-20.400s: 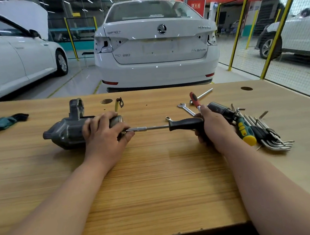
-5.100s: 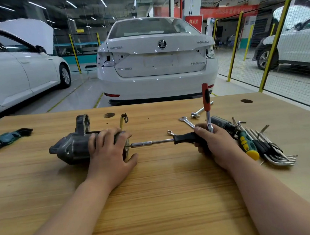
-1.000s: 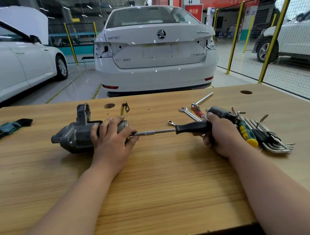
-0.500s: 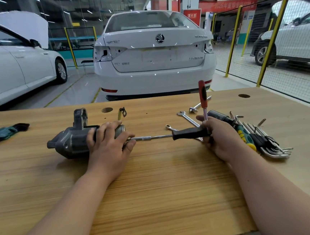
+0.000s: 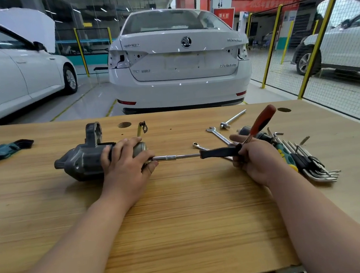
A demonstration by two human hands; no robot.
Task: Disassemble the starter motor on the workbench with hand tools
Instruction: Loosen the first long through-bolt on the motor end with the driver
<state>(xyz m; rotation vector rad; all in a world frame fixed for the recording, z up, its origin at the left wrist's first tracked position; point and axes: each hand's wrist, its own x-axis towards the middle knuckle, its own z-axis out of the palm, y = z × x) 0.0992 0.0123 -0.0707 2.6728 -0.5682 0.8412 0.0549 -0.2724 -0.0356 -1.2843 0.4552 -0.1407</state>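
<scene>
stage: early, starter motor (image 5: 83, 161) intact | left hand (image 5: 127, 162) grips motor | right hand (image 5: 255, 158) grips socket driver (image 5: 198, 154), end bolt pending

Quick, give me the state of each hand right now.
Left hand: grips the starter motor, which lies on the workbench.
Right hand: grips the black-handled driver, its shaft pointing at the motor's end.

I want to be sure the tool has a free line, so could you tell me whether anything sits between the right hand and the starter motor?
Nothing visible does. The socket driver held by the right hand runs straight across the workbench to the starter motor's end; the left hand gripping the motor hides its tip.
</scene>
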